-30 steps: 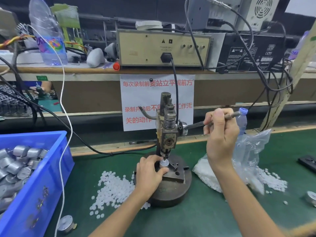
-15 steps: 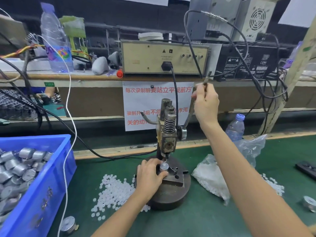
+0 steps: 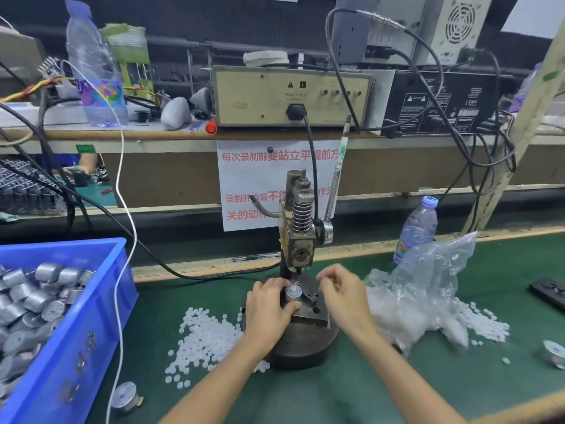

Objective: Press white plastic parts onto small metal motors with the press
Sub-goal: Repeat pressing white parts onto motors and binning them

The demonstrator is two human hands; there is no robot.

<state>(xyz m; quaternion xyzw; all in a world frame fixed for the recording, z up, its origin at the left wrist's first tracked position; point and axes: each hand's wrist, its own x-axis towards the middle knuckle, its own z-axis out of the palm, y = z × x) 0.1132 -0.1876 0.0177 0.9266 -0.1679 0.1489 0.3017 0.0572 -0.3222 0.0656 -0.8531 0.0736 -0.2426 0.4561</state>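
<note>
- Fingers (image 3: 276, 284) of left hand (image 3: 267, 304): curled round the small metal motor (image 3: 293, 293), pinching it from its left and front.
- Fingers (image 3: 328, 280) of right hand (image 3: 345, 296): loosely curled and smeared by motion, just right of the motor; no telling whether pinching a white part or nothing.
- Motor seated on the fixture block (image 3: 312, 315) of the press (image 3: 301, 237), directly under the ram, round face up, axis upright.
- Deciding relation: motor between the two hands, touched by the left, just apart from the right; left hand nearer.
- Lever (image 3: 335, 185) nearly upright behind and above the right hand, unheld; likely a reach up and back with the right for any coming stroke.
- White plastic parts (image 3: 204, 335) heaped on the green tabletop (image 3: 321, 399) left of the press base; more spilling from the clear bag (image 3: 434, 280) on the right.
- Blue bin (image 3: 101, 301) of motors far left, well apart from the press; one loose motor (image 3: 125, 396) near its front corner.
- Hard to make out: shaft top and ram tip, small and partly covered by the left fingers; impossible to say whether a white part already sits on the shaft.
</note>
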